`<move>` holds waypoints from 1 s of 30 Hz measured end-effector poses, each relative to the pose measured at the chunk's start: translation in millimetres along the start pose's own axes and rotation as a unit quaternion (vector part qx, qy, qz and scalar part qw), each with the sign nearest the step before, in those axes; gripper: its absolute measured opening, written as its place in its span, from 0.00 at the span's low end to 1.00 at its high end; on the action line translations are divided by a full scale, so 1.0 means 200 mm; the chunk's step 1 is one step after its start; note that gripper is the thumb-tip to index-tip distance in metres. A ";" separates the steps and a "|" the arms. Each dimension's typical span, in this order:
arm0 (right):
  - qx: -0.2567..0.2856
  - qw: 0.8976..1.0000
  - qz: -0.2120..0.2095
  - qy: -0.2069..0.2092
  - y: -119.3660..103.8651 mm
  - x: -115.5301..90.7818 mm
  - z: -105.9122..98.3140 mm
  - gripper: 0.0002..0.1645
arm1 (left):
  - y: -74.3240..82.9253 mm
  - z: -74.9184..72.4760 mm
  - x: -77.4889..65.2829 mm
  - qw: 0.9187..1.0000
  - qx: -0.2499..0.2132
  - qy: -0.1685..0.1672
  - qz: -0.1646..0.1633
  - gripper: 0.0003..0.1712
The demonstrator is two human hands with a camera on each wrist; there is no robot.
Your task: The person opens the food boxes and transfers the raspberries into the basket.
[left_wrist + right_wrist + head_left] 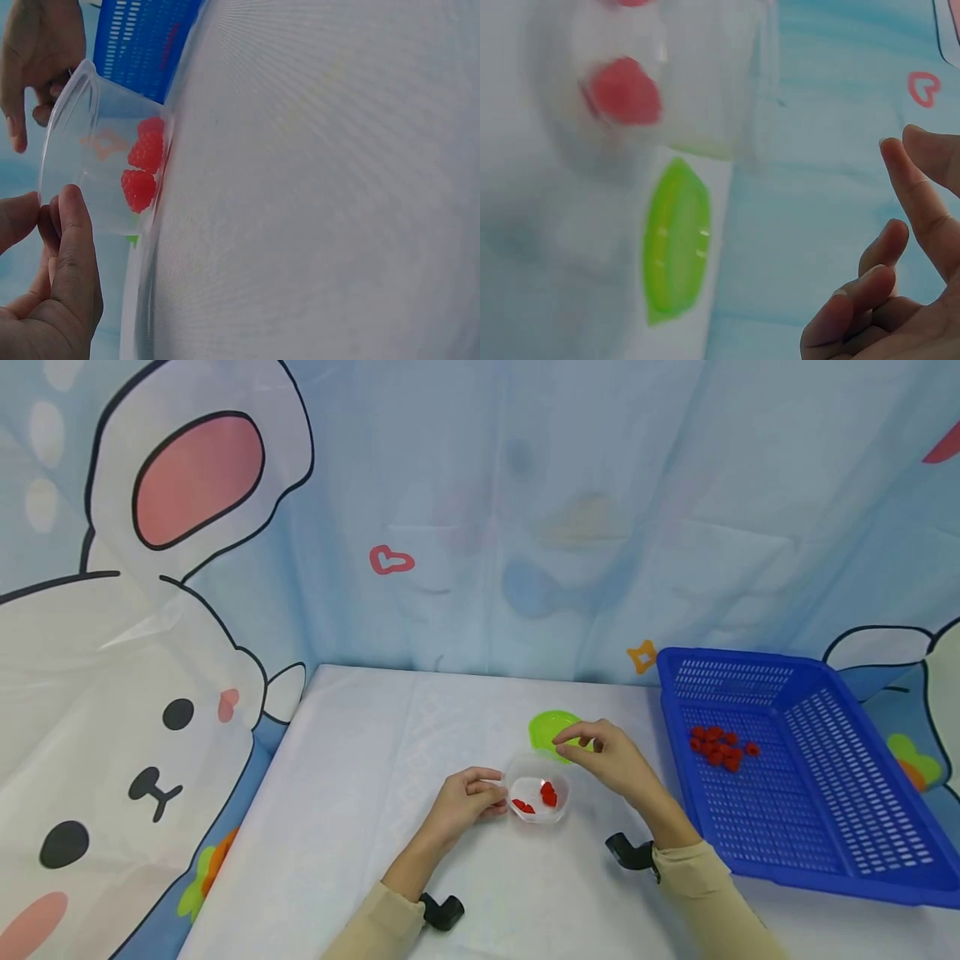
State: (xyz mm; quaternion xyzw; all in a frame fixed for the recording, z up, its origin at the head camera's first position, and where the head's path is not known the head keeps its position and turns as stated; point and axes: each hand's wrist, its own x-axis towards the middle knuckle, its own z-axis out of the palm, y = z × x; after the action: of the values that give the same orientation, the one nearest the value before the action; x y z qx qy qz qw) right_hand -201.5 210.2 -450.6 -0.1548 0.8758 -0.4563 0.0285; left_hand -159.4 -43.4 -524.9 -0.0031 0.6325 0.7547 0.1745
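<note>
A clear plastic tub (528, 821) stands on the white table with several red raspberries (138, 189) on its bottom. My left hand (470, 799) pinches the tub's rim at its left side, thumb and fingers on the wall. Above and behind the tub, on the right, hovers my right hand (611, 758), its thumb and forefinger close together with nothing seen between them. Partly under that hand in the head view lies a bright green lid (550, 726), just behind the tub.
At the right stands a blue plastic basket (810, 827) with slotted walls. More raspberries (716, 748) lie in a cluster near its left side. A printed cloth curtain (465, 468) hangs behind the white-covered table (360, 752).
</note>
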 end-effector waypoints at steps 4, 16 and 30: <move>0.009 1.000 -0.014 -0.014 0.07 0.01 0.09 0.08 | 0.00 0.00 0.00 1.000 -0.001 0.001 0.001 0.18; 0.023 0.996 -0.003 -0.085 0.16 -0.01 0.25 0.04 | 0.00 0.01 0.00 1.000 -0.003 0.004 0.005 0.17; -0.136 0.983 0.022 -0.120 0.12 0.01 0.29 0.07 | 0.01 0.00 0.00 1.000 -0.008 -0.006 0.007 0.18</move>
State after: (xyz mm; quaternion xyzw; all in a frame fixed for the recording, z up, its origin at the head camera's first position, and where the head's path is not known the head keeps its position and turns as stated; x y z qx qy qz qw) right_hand -197.4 176.8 -502.8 -0.1919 0.9230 -0.3102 0.1224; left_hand -159.9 -43.2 -523.8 0.0049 0.6256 0.7607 0.1729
